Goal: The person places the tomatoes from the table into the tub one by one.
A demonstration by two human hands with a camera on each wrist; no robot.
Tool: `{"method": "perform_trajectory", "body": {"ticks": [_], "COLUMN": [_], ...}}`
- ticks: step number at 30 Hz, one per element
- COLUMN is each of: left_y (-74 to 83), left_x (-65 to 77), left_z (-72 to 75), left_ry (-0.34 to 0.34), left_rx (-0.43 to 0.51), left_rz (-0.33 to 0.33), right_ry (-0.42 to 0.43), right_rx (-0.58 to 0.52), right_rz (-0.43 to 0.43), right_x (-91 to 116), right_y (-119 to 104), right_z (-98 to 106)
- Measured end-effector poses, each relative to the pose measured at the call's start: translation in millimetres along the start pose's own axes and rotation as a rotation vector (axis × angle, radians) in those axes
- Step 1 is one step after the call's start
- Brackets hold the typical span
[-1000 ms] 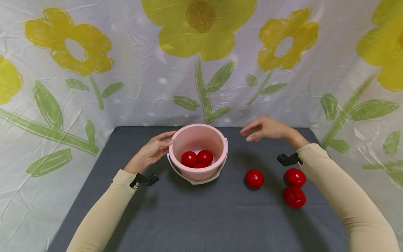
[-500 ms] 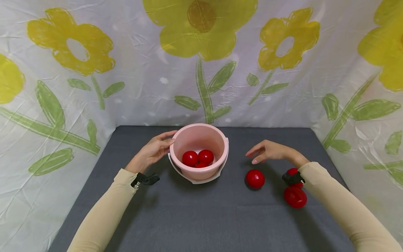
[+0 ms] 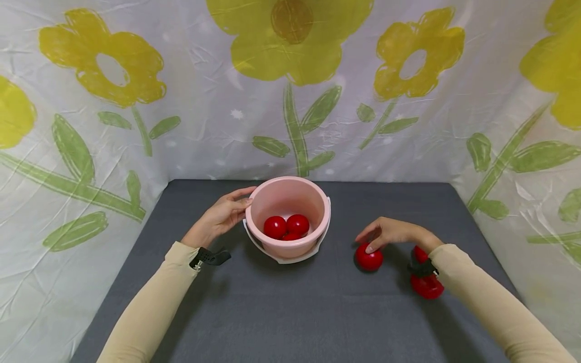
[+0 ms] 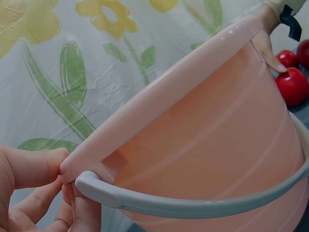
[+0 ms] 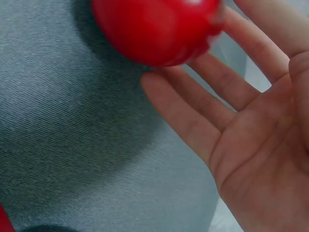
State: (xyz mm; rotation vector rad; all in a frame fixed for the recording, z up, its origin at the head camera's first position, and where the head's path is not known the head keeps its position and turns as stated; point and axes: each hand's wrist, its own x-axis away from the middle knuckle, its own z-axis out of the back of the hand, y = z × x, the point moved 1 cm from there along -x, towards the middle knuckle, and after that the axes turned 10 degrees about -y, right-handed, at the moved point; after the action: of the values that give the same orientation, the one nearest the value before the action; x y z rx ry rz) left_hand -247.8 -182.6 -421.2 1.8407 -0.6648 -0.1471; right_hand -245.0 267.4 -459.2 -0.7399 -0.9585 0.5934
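My left hand (image 3: 220,217) pinches the rim of a pink bucket (image 3: 281,248) at its left side. In the left wrist view the thumb presses on top of the rim, with fingers beneath, beside the white handle (image 4: 159,205). Three glossy red round fruits, tomato-like, lie in the bucket; one (image 3: 274,228) is at the left. My right hand (image 3: 397,232) is over a single red round fruit (image 3: 369,260) on the table, thumb at its top. The right wrist view shows fairly straight fingers (image 5: 188,113) beside and behind this fruit (image 5: 157,29).
Two more red fruits lie to the right, the nearer (image 3: 426,287) and the farther (image 3: 419,254), partly hidden by the black wrist strap (image 3: 422,267). A dark grey cloth covers the table (image 3: 272,322). Flower-printed curtains (image 3: 204,116) stand around it.
My right hand has come down and nearer, from above the table right of the bucket to the single red fruit. The left hand and bucket stay in place.
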Motion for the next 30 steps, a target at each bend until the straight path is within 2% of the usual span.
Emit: {"method": "perform_trajectory", "body": {"ticks": [21, 30], "left_y": [-0.7, 0.6], "left_x": [-0.9, 0.8], "left_z": [-1.1, -2.2], "left_ry": [0.016, 0.019], "left_rx": [0.003, -0.012], "left_rz": [-0.003, 0.001], "right_ry": [0.010, 0.057], "right_rx": [0.005, 0.064], "right_rz": [0.001, 0.030], "right_x": [2.4, 5.5], "right_y": [1.6, -11.6], "right_z": [-2.3, 13.5]}}
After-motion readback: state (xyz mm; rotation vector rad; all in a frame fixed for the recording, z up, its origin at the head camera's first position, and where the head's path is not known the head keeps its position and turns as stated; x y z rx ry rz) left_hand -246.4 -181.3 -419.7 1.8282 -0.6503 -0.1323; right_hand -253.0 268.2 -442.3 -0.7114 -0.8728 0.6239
